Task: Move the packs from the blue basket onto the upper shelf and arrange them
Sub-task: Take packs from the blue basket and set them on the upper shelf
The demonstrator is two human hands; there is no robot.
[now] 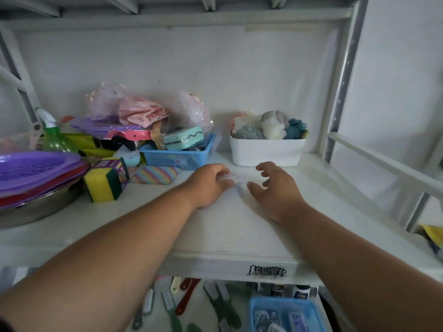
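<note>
Both my hands rest on the white upper shelf (239,233). My left hand (208,185) has its fingers curled on a small clear pack (236,180) lying flat on the shelf. Just right of that pack, my right hand (275,190) hovers with fingers spread and holds nothing. On the lower shelf at the bottom right stands the blue basket (282,301), with more packs (266,318) lying inside it; its lower part is cut off by the frame.
A second blue basket (177,159) full of sponges and wrapped items stands behind my left hand. A white tub (266,152) of cloths stands behind my right. Left are sponges (103,185), purple plates (36,168), a metal bowl. Brushes and scissors (223,305) lie below.
</note>
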